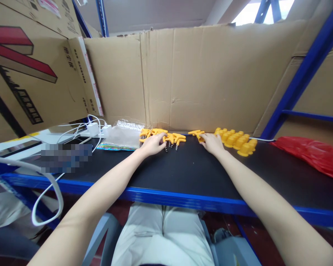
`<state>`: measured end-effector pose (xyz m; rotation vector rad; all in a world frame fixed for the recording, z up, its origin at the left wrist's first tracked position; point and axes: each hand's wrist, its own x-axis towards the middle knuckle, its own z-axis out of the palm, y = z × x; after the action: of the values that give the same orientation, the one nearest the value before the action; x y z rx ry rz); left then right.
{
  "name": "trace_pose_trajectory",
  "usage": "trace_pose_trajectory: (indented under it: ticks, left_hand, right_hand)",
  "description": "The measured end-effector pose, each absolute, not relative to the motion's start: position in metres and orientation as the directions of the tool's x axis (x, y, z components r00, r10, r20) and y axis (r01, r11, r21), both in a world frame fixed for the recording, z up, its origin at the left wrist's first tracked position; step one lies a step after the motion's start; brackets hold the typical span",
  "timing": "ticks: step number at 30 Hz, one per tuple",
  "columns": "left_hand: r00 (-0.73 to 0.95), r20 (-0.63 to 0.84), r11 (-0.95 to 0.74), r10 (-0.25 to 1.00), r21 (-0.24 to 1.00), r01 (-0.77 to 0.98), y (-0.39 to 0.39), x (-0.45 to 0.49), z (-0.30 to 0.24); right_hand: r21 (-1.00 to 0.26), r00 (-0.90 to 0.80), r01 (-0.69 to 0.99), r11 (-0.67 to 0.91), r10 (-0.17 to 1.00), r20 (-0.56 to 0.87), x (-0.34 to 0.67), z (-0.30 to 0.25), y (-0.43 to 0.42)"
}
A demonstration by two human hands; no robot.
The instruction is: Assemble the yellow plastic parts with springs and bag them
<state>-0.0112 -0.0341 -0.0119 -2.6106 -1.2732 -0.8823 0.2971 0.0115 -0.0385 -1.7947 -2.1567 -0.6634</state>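
Right hand: fingers at a yellow, rounded plastic piece, apparently touching; can't tell if the grip is closed on it. Slim yellow plastic handle lies just beyond those fingertips, up and left, long axis roughly left-right; right hand is nearer. Left hand is over branched yellow handles with metal spirals, grip state unclear. Yellow stepped plastic cups sit right of the right hand, black tabletop beneath.
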Motion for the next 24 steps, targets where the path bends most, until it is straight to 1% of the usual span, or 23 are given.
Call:
trace_pose_trajectory:
  ticks: [4,7,10,16,24]
  left_hand:
    - [0.482,0.54,-0.643,0.69,0.153,0.75,-0.035,-0.011,-0.012]
    - [0.483,0.535,-0.643,0.693,0.155,0.75,-0.034,-0.011,-0.012]
    - [0.488,0.527,-0.644,0.696,0.157,0.749,-0.034,-0.01,-0.013]
    - [0.495,0.522,-0.651,0.695,0.162,0.742,-0.033,-0.01,-0.014]
    - [0.507,0.512,-0.663,0.693,0.176,0.728,-0.03,-0.011,-0.016]
  right_hand:
    - [0.058,-0.117,0.993,0.102,0.89,0.441,0.305,-0.036,0.013]
    - [0.01,-0.066,0.998,0.067,0.921,0.383,0.313,-0.033,0.013]
    - [0.009,-0.059,0.998,0.059,0.936,0.346,0.319,-0.031,0.013]
    - [0.072,-0.094,0.995,0.071,0.913,0.397,0.317,-0.03,0.013]
    - [0.027,-0.031,0.999,0.023,0.916,0.401,0.305,-0.026,0.011]
